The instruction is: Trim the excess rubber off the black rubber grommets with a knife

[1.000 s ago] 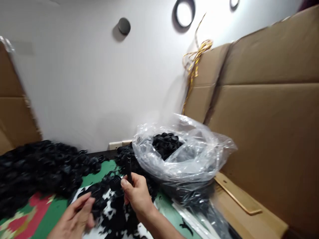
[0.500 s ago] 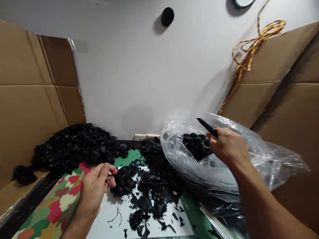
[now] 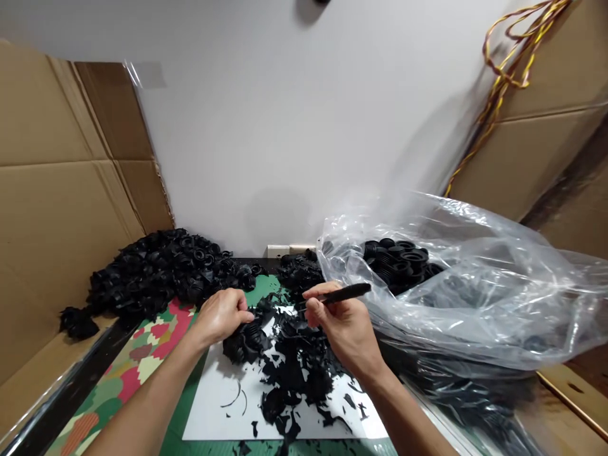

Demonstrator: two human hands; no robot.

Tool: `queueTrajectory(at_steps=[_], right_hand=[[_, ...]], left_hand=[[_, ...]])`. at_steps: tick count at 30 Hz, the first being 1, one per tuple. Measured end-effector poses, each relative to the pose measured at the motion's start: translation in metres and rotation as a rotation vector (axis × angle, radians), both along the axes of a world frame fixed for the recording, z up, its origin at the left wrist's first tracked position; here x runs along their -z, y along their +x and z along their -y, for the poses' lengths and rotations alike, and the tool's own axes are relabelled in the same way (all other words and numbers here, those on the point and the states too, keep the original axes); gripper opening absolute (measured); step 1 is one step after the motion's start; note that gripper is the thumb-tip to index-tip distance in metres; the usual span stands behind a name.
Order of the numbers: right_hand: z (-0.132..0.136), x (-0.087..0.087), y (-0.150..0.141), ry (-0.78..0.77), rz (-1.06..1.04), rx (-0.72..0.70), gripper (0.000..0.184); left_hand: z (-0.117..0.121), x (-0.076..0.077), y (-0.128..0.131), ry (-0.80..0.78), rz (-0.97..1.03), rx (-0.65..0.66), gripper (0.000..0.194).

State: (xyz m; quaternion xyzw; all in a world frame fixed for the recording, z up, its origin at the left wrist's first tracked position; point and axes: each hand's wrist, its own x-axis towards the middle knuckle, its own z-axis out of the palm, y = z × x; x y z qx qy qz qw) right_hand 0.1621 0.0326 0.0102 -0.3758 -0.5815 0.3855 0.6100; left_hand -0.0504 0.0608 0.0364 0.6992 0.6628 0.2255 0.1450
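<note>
My left hand [image 3: 221,316] is shut on a black ribbed rubber bellows piece [image 3: 246,342], and its fingers partly cover that piece. My right hand [image 3: 344,329] grips a slim black-handled knife [image 3: 344,293] between thumb and fingers. Its thin tip reaches towards the rubber piece, a short way from it. Below both hands, black rubber scraps [image 3: 297,373] lie scattered over a white sheet [image 3: 213,405], which rests on a green cutting mat [image 3: 266,288].
A large heap of black rubber pieces [image 3: 161,272] lies at the back left. A clear plastic bag [image 3: 484,297] at the right holds more ribbed pieces [image 3: 394,259]. Cardboard sheets [image 3: 61,202] line both sides, with a camouflage-patterned mat [image 3: 133,373] at the front left.
My view has swung down and left. My right hand has moved from over the bag to the middle of the sheet with the knife, and my left hand has closed on the ribbed piece.
</note>
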Motion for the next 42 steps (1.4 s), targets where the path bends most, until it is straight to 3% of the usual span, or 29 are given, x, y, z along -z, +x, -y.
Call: queueTrajectory(at_steps=[6,8,10,15,17,24,29,34,39,42], right_hand=[[-0.001,0.008,0.0,-0.099,-0.181,-0.032,0.028],[0.0,0.01,0.0,-0.117,-0.198,-0.029,0.028],[0.003,0.014,-0.002,-0.146,-0.229,-0.032,0.029],[0.011,0.027,-0.02,-0.22,-0.281,-0.105,0.03],[0.015,0.031,-0.03,-0.245,-0.284,-0.134,0.03],[0.022,0.039,-0.051,-0.236,-0.207,-0.096,0.023],[0.02,0.039,-0.055,-0.212,-0.103,-0.031,0.02],[0.024,0.039,-0.057,-0.037,0.063,0.046,0.018],[0.021,0.042,-0.053,0.514,0.537,0.124,0.022],[0.009,0.05,-0.047,0.555,0.679,0.226,0.024]], left_hand=[[-0.005,-0.04,0.005,0.181,0.222,-0.069,0.019],[0.002,-0.041,0.01,0.208,0.502,-0.143,0.02],[0.013,-0.029,0.016,0.09,0.968,-0.267,0.02],[0.047,0.027,0.025,-0.076,1.222,-0.439,0.018],[0.058,0.043,0.026,-0.092,1.284,-0.492,0.015],[0.071,0.059,0.033,-0.039,1.521,-0.487,0.033],[0.073,0.065,0.041,-0.017,1.468,-0.449,0.036],[0.075,0.069,0.041,0.012,1.428,-0.42,0.038],[0.078,0.07,0.038,0.037,1.403,-0.399,0.036],[0.079,0.066,0.038,-0.044,1.474,-0.406,0.036]])
